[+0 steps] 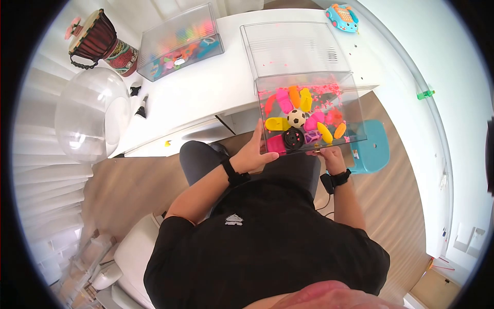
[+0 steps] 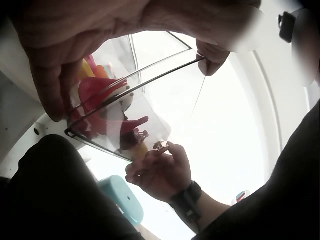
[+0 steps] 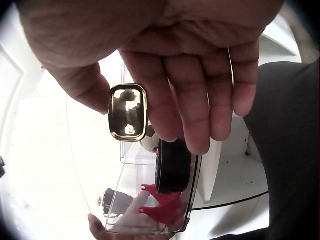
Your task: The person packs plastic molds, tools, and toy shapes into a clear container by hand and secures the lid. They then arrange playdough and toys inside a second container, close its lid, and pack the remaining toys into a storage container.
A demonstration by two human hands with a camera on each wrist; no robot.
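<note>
A clear box [image 1: 360, 110] extends past the table's front edge, holding a football-patterned ball [image 1: 296, 118], a black wheel-like piece [image 1: 293, 138], yellow, pink and orange toys and pink bits. My left hand [image 1: 250, 154] grips its near left corner; in the left wrist view the thumb and fingers [image 2: 50, 90] lie on two sides of it. At the box's near side, my right hand [image 1: 332, 158] pinches a small gold-coloured piece [image 3: 128, 112] between thumb and forefinger, its other fingers extended. Whether this piece is fixed to the box I cannot tell.
A clear lid-like panel [image 1: 296, 49] lies behind the box. On the white table [image 1: 206, 90] stand another filled clear box [image 1: 180, 46], a drum [image 1: 105, 44], a transparent dome [image 1: 85, 116] and a toy telephone [image 1: 343, 18]. A blue stool [image 1: 378, 147] is at the right.
</note>
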